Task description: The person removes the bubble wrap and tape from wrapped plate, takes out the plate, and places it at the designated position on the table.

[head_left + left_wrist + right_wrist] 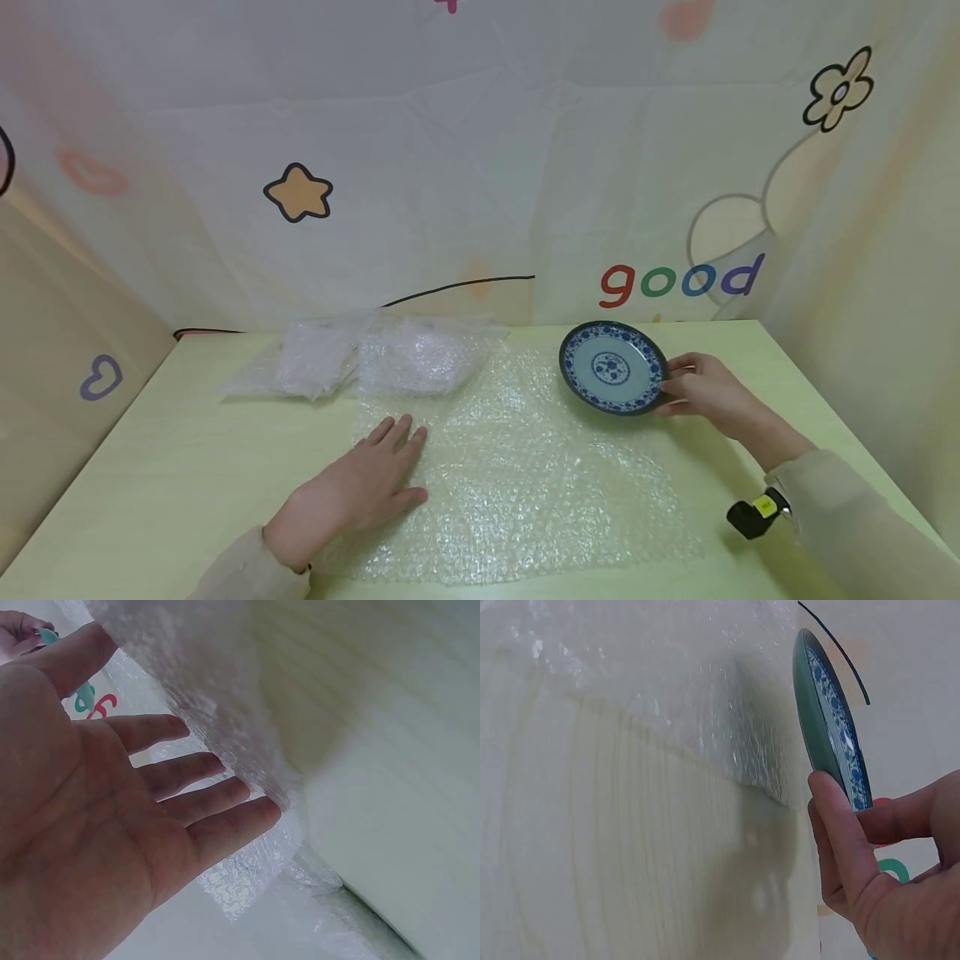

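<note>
A blue-and-white patterned plate [628, 375] with a dark rim is pinched at its right edge by my right hand [705, 393]. In the right wrist view the plate [817, 712] is seen edge-on, raised over the table, thumb on one face and fingers on the other. A sheet of bubble wrap [525, 492] lies spread in the middle of the table. My left hand [360, 483], fingers straight and spread, rests at the left edge of that sheet. The left wrist view shows its fingertips [262, 814] touching the bubble wrap [217, 697].
Two bubble-wrapped bundles [318, 358] [427, 354] lie side by side at the back left of the pale wood-grain table [172, 467]. A printed curtain [465, 183] hangs behind and at both sides. A black device [752, 517] hangs at the right wrist.
</note>
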The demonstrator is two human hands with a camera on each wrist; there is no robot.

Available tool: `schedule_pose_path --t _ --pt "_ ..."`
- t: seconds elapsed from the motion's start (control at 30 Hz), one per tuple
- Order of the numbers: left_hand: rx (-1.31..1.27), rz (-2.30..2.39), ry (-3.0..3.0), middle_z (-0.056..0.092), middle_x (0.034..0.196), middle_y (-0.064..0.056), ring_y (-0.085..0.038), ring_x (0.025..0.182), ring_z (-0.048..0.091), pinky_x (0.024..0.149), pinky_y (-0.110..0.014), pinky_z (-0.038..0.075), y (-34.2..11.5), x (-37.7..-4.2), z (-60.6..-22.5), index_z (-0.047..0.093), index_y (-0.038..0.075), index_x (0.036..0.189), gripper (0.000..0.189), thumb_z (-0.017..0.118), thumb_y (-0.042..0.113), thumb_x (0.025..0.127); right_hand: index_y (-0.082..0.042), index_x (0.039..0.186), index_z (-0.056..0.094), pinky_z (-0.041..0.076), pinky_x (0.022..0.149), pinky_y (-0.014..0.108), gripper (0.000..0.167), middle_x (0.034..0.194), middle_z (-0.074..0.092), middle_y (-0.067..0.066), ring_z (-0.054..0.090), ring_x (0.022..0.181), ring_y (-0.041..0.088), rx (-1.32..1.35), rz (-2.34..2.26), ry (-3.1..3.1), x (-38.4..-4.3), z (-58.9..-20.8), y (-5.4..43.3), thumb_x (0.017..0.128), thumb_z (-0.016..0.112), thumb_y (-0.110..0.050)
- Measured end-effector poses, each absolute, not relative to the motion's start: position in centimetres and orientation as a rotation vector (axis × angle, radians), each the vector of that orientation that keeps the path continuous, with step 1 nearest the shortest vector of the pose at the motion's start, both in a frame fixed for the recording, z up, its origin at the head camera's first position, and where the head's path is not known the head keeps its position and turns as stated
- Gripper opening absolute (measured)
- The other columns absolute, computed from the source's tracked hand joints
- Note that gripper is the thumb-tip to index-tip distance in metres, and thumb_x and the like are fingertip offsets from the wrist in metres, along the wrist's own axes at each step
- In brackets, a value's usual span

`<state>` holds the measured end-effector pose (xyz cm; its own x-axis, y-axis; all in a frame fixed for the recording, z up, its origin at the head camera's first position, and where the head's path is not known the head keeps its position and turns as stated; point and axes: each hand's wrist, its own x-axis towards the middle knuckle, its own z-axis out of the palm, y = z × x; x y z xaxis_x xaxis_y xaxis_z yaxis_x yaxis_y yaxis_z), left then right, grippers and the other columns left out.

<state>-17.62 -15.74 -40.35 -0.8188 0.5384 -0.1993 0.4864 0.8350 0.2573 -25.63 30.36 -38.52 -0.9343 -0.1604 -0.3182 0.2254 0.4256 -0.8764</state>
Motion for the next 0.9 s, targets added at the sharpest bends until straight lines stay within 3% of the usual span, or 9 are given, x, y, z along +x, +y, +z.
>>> schedule_pose_path --t 0.9 --pt "0.779 0.286 2.753 0.020 0.164 -0.030 -0.049 0.150 0.018 0.116 -0.063 0.028 -15.7 -17.6 -40.4 0.032 -0.004 0.158 0.076 0.063 0.039 0.103 0.024 0.149 0.003 0.058 0.082 0.026 0.063 0.127 0.043 0.033 0.070 0.082 0.012 0.266 -1.618 2.332 -26.0 -39.3 36.5 0.108 0.041 -0.006"
